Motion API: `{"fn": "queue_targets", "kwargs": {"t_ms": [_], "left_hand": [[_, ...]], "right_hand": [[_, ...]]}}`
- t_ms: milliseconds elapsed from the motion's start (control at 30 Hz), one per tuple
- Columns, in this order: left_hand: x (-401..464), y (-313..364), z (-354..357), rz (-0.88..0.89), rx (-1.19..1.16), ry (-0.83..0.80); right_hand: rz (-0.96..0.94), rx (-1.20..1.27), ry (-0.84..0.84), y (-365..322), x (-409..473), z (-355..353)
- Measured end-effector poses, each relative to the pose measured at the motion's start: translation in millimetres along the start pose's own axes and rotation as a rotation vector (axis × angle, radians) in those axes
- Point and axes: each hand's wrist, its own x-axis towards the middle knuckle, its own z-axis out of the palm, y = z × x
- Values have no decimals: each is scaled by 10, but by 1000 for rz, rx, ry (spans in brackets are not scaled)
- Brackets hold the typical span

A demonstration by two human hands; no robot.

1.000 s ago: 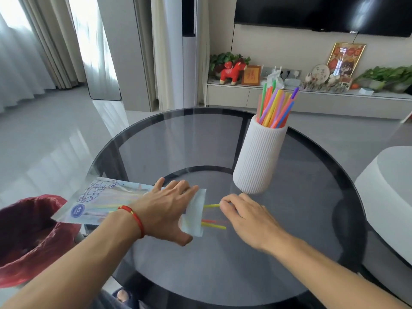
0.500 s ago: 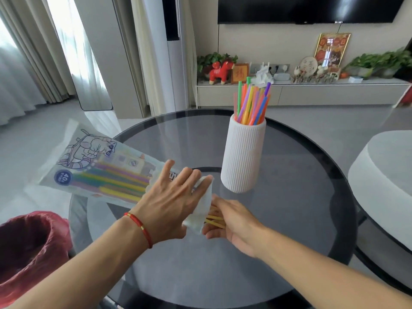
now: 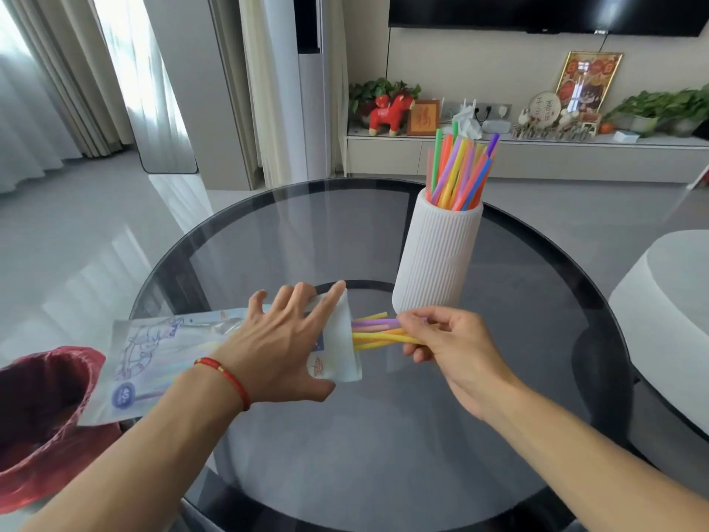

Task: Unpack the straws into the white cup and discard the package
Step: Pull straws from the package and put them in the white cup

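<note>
1. The step in hand looks like drawing another small bunch of straws out of the open end of the package; a good many straws already stand in the white cup, so the unpacking seems well along but not finished
2. The left hand lies flat on the package with its fingers spread, pressing it down on the table near the open mouth
3. The right hand has its fingers curled and pinching the ends of the bunch, which sticks out of the package just below the foot of the cup
4. The next move probably calls for a straight pull while the left hand holds the package flat, then tipping the bunch upright and dropping it into the cup without knocking it
5. The package is a thin, crinkly, see-through bag with a printed drawing; faint streaks of colour inside suggest more straws remain
6. The straws are slim, smooth, bright plastic tubes; the cup is tall, round and ribbed, matt white
7. The table is round, dark smoked glass and glossy; a red-lined bin waits at the left for the package
</note>
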Motion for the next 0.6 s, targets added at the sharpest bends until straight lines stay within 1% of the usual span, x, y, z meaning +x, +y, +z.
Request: {"fn": "queue_targets", "kwargs": {"t_ms": [100,133,167,267,333,400,467,533,600], "left_hand": [[-1,-68,12,-43,-57,-108],[1,-66,-3,-37,-105,-117],[11,-47,-23,-19,-172,-95],[70,90,-46,53,-359,60],[124,178,-20,61,-320,87],[167,218,25,34,-208,72],[185,230,45,23,-180,79],[193,260,41,36,-208,88],[203,297,41,39,-210,84]], "right_hand": [[-77,-51,3,-76,-9,-108],[-114,-83,3,-104,-14,-139],[-152,-110,4,-129,-15,-166],[-244,-158,-10,-208,-36,-216],[-305,-163,-13,-274,-42,-262],[-333,-92,0,-368,-37,-352],[-290,64,-12,-438,-29,-442],[-220,228,-83,-450,-42,-464],[-187,365,-210,-410,-68,-417]]}}
